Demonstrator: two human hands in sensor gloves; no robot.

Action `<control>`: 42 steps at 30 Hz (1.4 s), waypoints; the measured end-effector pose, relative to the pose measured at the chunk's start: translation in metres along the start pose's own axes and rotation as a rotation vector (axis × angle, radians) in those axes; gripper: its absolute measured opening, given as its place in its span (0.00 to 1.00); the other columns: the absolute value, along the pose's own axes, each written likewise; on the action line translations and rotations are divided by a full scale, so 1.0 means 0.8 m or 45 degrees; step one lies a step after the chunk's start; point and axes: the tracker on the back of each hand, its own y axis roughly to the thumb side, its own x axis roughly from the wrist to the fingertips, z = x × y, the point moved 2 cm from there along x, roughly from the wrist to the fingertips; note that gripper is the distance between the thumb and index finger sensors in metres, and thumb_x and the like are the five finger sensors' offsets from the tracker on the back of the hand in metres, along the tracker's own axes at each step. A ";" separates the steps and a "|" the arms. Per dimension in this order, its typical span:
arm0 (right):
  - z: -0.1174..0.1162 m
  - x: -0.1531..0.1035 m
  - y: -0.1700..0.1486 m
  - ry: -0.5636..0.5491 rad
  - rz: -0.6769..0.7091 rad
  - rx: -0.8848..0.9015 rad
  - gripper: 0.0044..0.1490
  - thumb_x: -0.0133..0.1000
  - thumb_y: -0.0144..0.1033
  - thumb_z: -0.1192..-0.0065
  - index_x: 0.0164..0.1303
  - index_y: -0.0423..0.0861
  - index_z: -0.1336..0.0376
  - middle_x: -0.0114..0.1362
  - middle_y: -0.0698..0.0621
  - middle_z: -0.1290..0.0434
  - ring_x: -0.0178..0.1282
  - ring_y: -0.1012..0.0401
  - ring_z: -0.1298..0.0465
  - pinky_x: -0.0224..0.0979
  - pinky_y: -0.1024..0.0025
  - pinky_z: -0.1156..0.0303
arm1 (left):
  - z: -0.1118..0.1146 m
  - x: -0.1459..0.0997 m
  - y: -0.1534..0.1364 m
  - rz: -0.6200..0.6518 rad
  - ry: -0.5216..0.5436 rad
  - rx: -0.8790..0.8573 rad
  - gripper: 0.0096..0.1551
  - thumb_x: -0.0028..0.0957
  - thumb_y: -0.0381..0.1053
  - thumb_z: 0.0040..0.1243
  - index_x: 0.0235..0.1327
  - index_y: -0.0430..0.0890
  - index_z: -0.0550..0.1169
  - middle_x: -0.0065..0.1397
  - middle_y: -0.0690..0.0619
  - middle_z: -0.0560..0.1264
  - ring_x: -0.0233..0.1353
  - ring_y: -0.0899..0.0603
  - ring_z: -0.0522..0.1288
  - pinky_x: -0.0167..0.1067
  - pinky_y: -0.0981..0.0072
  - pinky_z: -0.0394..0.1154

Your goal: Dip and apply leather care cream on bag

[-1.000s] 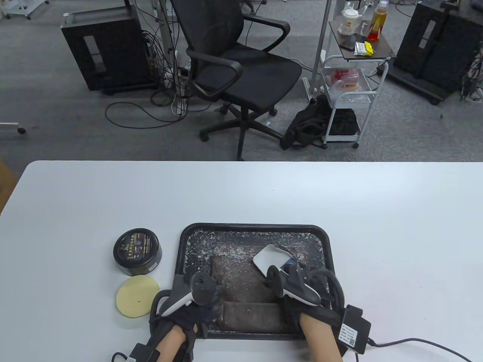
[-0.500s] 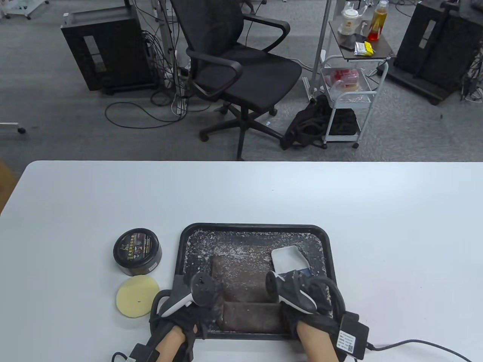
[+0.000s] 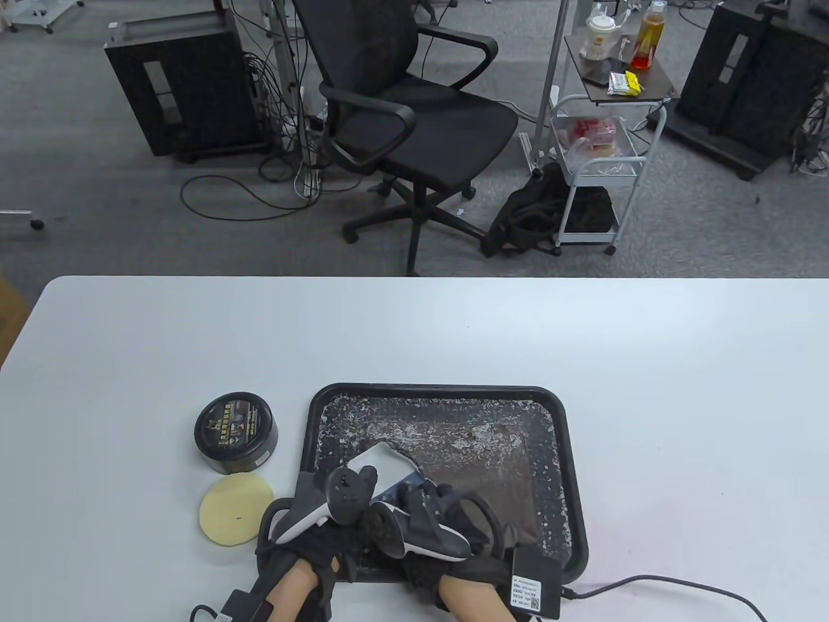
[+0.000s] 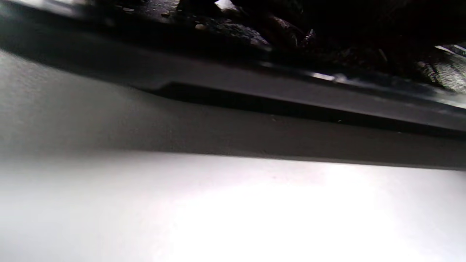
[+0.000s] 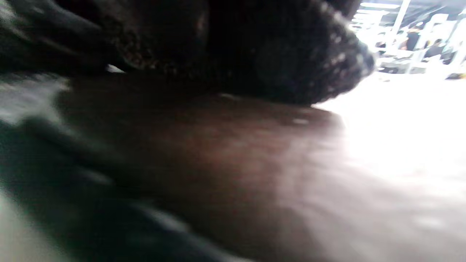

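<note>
Standing behind white table [image 3: 414, 324]: office chair [image 3: 401, 123] (black).

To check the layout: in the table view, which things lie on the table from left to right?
Round black tin of leather cream and, nearer, round pale yellow sponge pad → gloved left hand → gloved right hand, both over the black rectangular tray.
</note>
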 end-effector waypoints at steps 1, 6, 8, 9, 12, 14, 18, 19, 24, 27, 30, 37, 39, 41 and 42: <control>0.000 0.000 0.003 -0.004 0.015 0.012 0.35 0.48 0.28 0.38 0.68 0.58 0.35 0.75 0.46 0.32 0.74 0.45 0.27 0.74 0.46 0.33 | 0.000 0.000 0.000 0.002 -0.006 -0.002 0.53 0.44 0.66 0.54 0.62 0.66 0.31 0.80 0.66 0.48 0.84 0.54 0.48 0.79 0.47 0.50; -0.001 0.000 0.000 0.035 0.038 0.051 0.35 0.47 0.27 0.37 0.67 0.58 0.34 0.76 0.49 0.33 0.75 0.45 0.29 0.74 0.45 0.34 | 0.002 0.000 0.000 -0.003 -0.028 0.023 0.55 0.43 0.67 0.54 0.61 0.66 0.30 0.80 0.68 0.46 0.84 0.55 0.46 0.79 0.48 0.49; -0.001 -0.001 -0.007 0.072 0.022 0.055 0.34 0.47 0.26 0.37 0.66 0.58 0.34 0.76 0.49 0.33 0.75 0.46 0.29 0.74 0.45 0.34 | 0.002 0.000 0.002 -0.011 -0.025 0.034 0.54 0.43 0.67 0.53 0.61 0.67 0.31 0.80 0.68 0.46 0.84 0.55 0.46 0.79 0.48 0.49; -0.001 -0.002 -0.010 0.083 0.015 0.045 0.34 0.47 0.26 0.37 0.66 0.59 0.34 0.76 0.50 0.33 0.76 0.47 0.29 0.74 0.45 0.34 | 0.003 0.000 0.002 -0.012 -0.025 0.038 0.53 0.43 0.67 0.53 0.62 0.67 0.31 0.80 0.68 0.46 0.84 0.55 0.46 0.79 0.48 0.49; -0.001 -0.007 -0.022 0.108 -0.013 0.035 0.34 0.47 0.26 0.37 0.65 0.60 0.33 0.76 0.52 0.33 0.76 0.48 0.30 0.74 0.45 0.34 | 0.003 0.001 0.002 -0.014 -0.024 0.034 0.53 0.43 0.67 0.53 0.62 0.67 0.32 0.80 0.68 0.46 0.84 0.55 0.46 0.79 0.48 0.49; -0.002 -0.012 -0.034 0.132 -0.049 0.044 0.34 0.47 0.26 0.37 0.64 0.61 0.32 0.76 0.53 0.33 0.76 0.48 0.30 0.74 0.44 0.35 | 0.003 0.001 0.002 -0.016 -0.023 0.033 0.53 0.43 0.67 0.53 0.62 0.67 0.32 0.80 0.68 0.46 0.84 0.55 0.46 0.79 0.48 0.49; -0.004 -0.023 -0.067 0.209 -0.148 0.060 0.33 0.47 0.26 0.37 0.62 0.62 0.31 0.76 0.54 0.32 0.76 0.47 0.29 0.74 0.44 0.35 | 0.004 0.001 0.002 -0.019 -0.022 0.033 0.52 0.43 0.67 0.52 0.64 0.67 0.33 0.80 0.69 0.46 0.84 0.55 0.46 0.79 0.48 0.49; -0.005 -0.025 -0.075 0.226 -0.172 0.063 0.33 0.47 0.26 0.37 0.62 0.62 0.31 0.76 0.54 0.32 0.76 0.47 0.29 0.74 0.44 0.35 | 0.004 0.001 0.002 -0.017 -0.023 0.031 0.52 0.43 0.67 0.52 0.64 0.67 0.34 0.80 0.69 0.46 0.84 0.55 0.46 0.79 0.48 0.48; -0.006 -0.043 -0.127 0.305 -0.331 0.122 0.32 0.47 0.26 0.38 0.61 0.61 0.29 0.76 0.55 0.32 0.77 0.47 0.30 0.75 0.44 0.36 | 0.004 0.001 0.001 -0.018 -0.025 0.026 0.49 0.43 0.67 0.52 0.68 0.67 0.38 0.80 0.69 0.46 0.84 0.55 0.46 0.79 0.48 0.48; -0.005 -0.055 -0.155 0.338 -0.437 0.153 0.32 0.47 0.26 0.38 0.61 0.60 0.28 0.75 0.55 0.31 0.77 0.48 0.30 0.75 0.43 0.36 | 0.004 0.001 0.000 -0.018 -0.035 0.014 0.46 0.43 0.67 0.52 0.69 0.69 0.44 0.79 0.69 0.46 0.84 0.55 0.45 0.79 0.49 0.47; -0.005 -0.063 -0.178 0.351 -0.533 0.172 0.32 0.47 0.26 0.38 0.61 0.59 0.28 0.75 0.54 0.31 0.76 0.47 0.30 0.74 0.44 0.35 | 0.005 0.001 0.000 -0.017 -0.036 0.004 0.45 0.43 0.67 0.52 0.69 0.69 0.45 0.79 0.69 0.45 0.83 0.55 0.45 0.79 0.49 0.47; -0.005 -0.072 -0.197 0.333 -0.599 0.199 0.32 0.47 0.26 0.37 0.62 0.56 0.28 0.74 0.50 0.30 0.73 0.44 0.28 0.72 0.45 0.33 | 0.006 0.002 -0.002 -0.015 -0.041 -0.001 0.41 0.44 0.66 0.51 0.70 0.71 0.51 0.79 0.69 0.45 0.83 0.55 0.45 0.79 0.49 0.47; -0.004 -0.069 -0.190 0.316 -0.579 0.178 0.32 0.46 0.26 0.37 0.62 0.55 0.28 0.73 0.49 0.29 0.72 0.44 0.26 0.71 0.45 0.32 | 0.005 0.002 -0.002 -0.012 -0.036 -0.010 0.39 0.44 0.66 0.52 0.69 0.71 0.53 0.79 0.69 0.46 0.83 0.55 0.45 0.78 0.49 0.47; -0.002 -0.064 -0.174 0.310 -0.525 0.151 0.32 0.46 0.26 0.37 0.62 0.54 0.28 0.73 0.48 0.29 0.71 0.44 0.25 0.71 0.46 0.31 | 0.005 0.002 -0.003 -0.010 -0.035 -0.018 0.38 0.44 0.66 0.52 0.69 0.70 0.54 0.79 0.69 0.46 0.83 0.55 0.45 0.78 0.49 0.47; -0.001 -0.061 -0.166 0.303 -0.501 0.138 0.32 0.46 0.27 0.37 0.62 0.54 0.28 0.72 0.48 0.28 0.71 0.45 0.25 0.71 0.46 0.30 | 0.004 0.002 -0.003 -0.009 -0.032 -0.025 0.37 0.44 0.66 0.52 0.68 0.71 0.55 0.79 0.69 0.47 0.83 0.55 0.46 0.78 0.49 0.47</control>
